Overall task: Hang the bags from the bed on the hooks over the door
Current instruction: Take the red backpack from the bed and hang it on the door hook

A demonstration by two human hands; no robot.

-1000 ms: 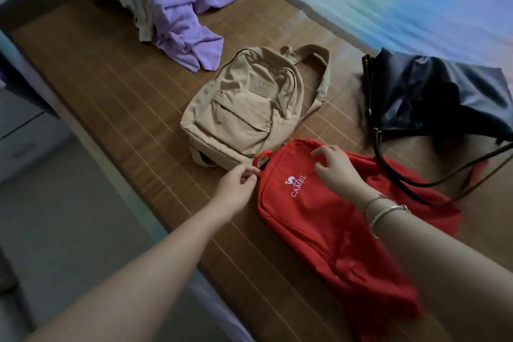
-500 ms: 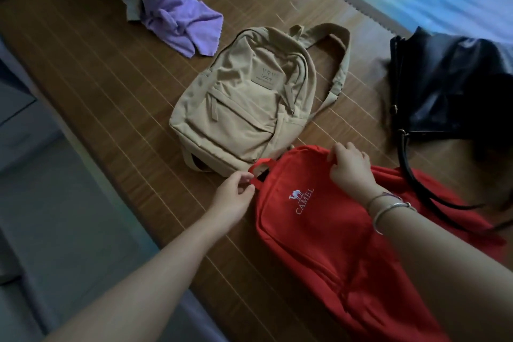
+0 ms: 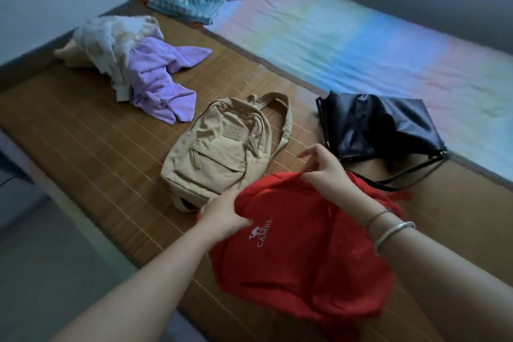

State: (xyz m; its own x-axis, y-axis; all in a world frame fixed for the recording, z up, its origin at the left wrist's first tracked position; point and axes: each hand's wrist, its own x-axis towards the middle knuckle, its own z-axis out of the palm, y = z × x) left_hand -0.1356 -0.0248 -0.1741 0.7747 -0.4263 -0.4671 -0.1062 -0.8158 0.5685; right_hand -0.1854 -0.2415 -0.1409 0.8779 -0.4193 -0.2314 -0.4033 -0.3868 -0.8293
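The left hand [image 3: 222, 212] grips the upper left edge of the red backpack [image 3: 299, 253] while the right hand [image 3: 323, 172] pinches its top edge, both over the woven bamboo mat [image 3: 91, 147] covering the near side of the bed, with a pastel sheet [image 3: 361, 44] beyond. The backpack, marked CAMEL in white, is crumpled and blurred at its lower edge. Beside it lie a beige backpack [image 3: 219, 155] and a black shoulder bag [image 3: 380, 128]; its strap runs partly behind the red one.

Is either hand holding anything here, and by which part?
Both hold the red fabric CAMEL backpack: left hand grips its upper left edge, right hand pinches its top edge.
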